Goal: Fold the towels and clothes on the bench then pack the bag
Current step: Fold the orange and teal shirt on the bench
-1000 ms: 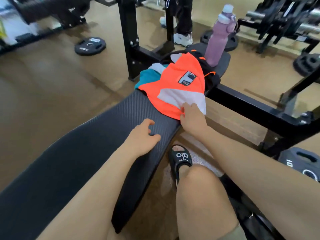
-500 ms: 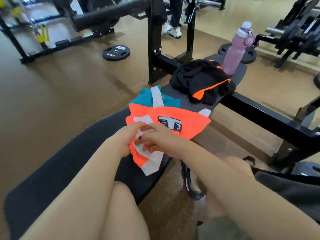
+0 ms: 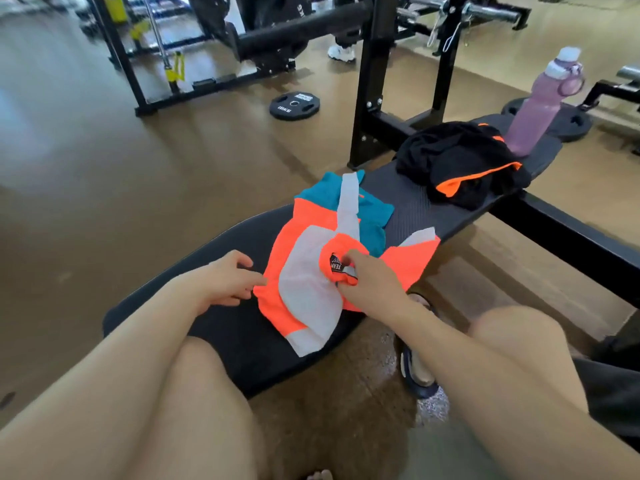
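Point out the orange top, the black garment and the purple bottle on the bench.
orange top (image 3: 277, 268): head view, orange left panel.
black garment (image 3: 457, 157): head view, middle of the heap.
purple bottle (image 3: 535, 116): head view, bottle's body.

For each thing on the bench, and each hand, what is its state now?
orange and white garment: spread on the bench, unfolded, part bunched
teal garment: lying partly under the orange one
black garment: crumpled heap, unfolded
purple bottle: upright, lid shut
left hand: open, fingertips at the orange garment's edge
right hand: pinching the bunched orange fabric
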Available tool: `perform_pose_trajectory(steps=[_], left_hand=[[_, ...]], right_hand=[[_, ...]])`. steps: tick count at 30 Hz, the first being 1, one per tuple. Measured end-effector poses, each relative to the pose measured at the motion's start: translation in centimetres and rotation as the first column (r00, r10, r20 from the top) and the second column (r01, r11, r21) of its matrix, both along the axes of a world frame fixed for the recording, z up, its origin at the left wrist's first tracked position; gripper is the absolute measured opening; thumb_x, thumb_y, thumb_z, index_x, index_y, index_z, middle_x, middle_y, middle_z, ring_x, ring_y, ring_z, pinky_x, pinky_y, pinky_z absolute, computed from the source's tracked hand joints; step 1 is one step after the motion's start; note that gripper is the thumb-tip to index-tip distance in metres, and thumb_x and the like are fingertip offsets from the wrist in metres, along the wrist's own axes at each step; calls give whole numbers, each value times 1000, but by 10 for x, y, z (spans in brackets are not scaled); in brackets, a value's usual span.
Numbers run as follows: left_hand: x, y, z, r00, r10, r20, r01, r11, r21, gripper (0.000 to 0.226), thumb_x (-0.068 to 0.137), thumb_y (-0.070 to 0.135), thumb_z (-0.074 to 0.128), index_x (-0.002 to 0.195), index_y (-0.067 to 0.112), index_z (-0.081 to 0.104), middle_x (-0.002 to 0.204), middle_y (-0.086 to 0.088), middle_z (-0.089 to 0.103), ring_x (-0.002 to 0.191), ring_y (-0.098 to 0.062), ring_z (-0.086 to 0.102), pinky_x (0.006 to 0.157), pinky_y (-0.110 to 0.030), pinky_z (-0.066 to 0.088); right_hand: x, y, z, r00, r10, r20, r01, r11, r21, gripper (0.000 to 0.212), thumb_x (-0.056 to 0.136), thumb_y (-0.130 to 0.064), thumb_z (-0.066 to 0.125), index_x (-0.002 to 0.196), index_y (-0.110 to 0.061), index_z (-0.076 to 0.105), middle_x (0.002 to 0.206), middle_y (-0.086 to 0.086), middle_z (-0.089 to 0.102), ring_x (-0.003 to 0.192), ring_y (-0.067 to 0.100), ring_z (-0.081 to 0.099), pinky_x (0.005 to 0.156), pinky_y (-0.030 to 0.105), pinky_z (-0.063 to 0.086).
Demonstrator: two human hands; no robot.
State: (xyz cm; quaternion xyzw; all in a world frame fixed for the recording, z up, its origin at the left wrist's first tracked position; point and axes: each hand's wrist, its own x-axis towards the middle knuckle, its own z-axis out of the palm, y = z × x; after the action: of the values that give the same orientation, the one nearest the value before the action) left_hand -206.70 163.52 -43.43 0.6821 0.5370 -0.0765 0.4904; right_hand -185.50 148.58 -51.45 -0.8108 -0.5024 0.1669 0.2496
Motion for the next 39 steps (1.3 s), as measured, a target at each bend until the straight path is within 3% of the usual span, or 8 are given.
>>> perform_pose_trajectory(steps=[5,8,14,19,22,28,33,39], left_hand=[[27,-20,1,976,-123,180,120,992,26,69,79,51,75,141,42,44,133,1,59,118,-16,61,105,-39,50],[33,-28,-8,947,-320,37,316,945,84,86,83,49,73,155,37,28,146,7,45,131,-18,50,110,-36,43],[24,-31,-13,803,-538,-256,592,771,236,6,89,34,62,89,29,58,91,8,59,78,-11,53,65,-28,40],[7,-26,1,833,-545,-98,553,830,78,35,93,44,56,81,12,63,77,5,56,75,-15,50,68,-26,40],[-3,-9,9,940,-338,-39,329,872,362,24,97,31,56,79,15,60,80,-1,58,79,-24,54,63,-31,38],[-29,28,0,976,192,106,-220,859,463,17,100,23,50,101,9,60,93,-4,58,94,-29,55,78,-36,43],[-49,48,-17,814,548,189,-579,751,317,30,99,15,49,124,4,62,119,-19,62,108,-40,60,87,-38,47],[-20,22,-7,978,120,169,-178,903,391,75,75,29,69,145,31,40,141,-7,51,130,-28,49,107,-43,43]], right_hand=[[-50,-19,23,922,294,-253,-250,949,191,22,81,-27,66,101,-27,57,79,-9,63,73,11,57,67,30,47],[-71,-36,17,823,437,-362,-422,898,122,37,80,-20,69,116,-29,66,95,-12,68,87,5,63,77,22,49],[-50,-44,22,847,268,-459,-299,954,5,40,63,-24,59,102,-28,70,80,-9,66,72,1,61,66,22,47],[-6,-54,44,745,170,-645,-173,983,60,54,54,-23,63,107,-33,69,99,10,69,87,18,62,80,38,49],[1,-61,41,579,106,-808,-206,978,-20,60,61,-16,68,120,-29,67,111,7,70,99,31,66,84,42,48],[-17,-54,27,703,21,-711,-45,999,-14,49,70,-10,73,116,-24,63,108,5,68,88,25,69,71,36,57],[-15,-40,9,990,-106,-94,106,994,-8,74,78,-31,76,145,-21,45,133,8,50,123,27,49,100,43,47],[-34,-21,-8,974,68,217,-38,989,-143,61,83,-49,67,136,-20,56,115,9,56,111,31,51,95,42,43]])
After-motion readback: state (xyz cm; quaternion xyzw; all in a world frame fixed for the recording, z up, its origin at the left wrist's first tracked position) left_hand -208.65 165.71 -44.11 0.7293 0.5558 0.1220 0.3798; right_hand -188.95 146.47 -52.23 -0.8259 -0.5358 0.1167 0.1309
